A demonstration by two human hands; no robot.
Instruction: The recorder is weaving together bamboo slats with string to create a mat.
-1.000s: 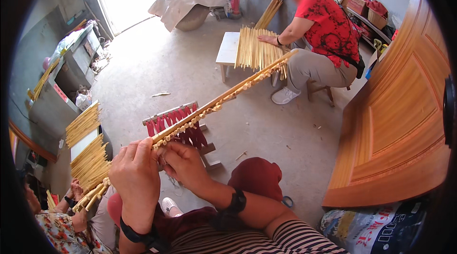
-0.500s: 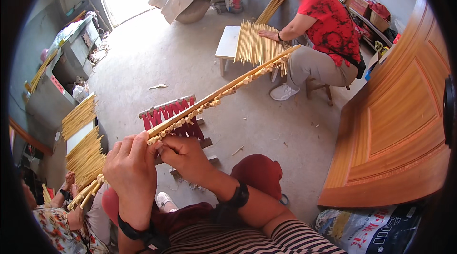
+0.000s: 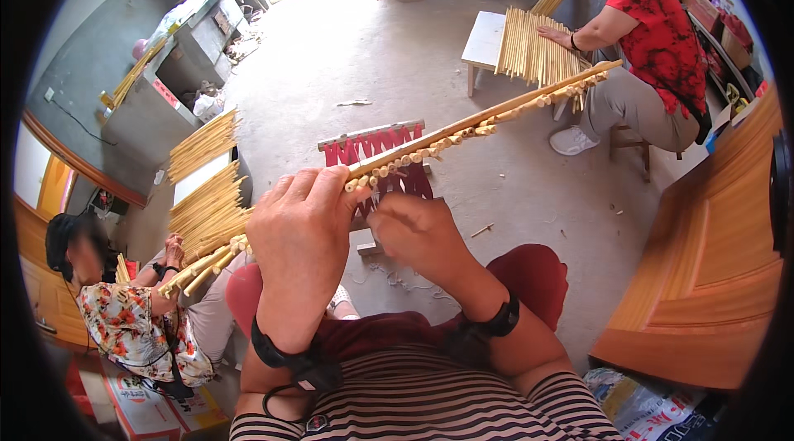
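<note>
A long row of yellow reed stalks point(image 3: 463, 137), their cut round ends side by side beneath a longer stalk, slants from my hands up toward the far right. My left hand point(image 3: 299, 222) is closed around its near end, thumb by the cut ends. Just below and right of that end is my right hand point(image 3: 422, 233), its fingers curled in; anything inside them is hidden. Behind the stalks stands a low wooden stool frame point(image 3: 413, 123) with a seat of criss-crossed dark red strips point(image 3: 346, 152), partly covered by the stalks and my hands.
At the far right a person in red point(image 3: 653, 44) sits by a white bench point(image 3: 484, 38) bearing reed stalks. At left another person point(image 3: 141, 317) handles stalks point(image 3: 203, 230). A wooden door point(image 3: 703, 267) stands at right, above a plastic sack point(image 3: 645, 408). Cardboard boxes point(image 3: 157, 408) lie lower left.
My view has swung left, so the scene sits farther right and more of the left person shows. My right hand has drawn slightly away from the near end; my left still grips it.
</note>
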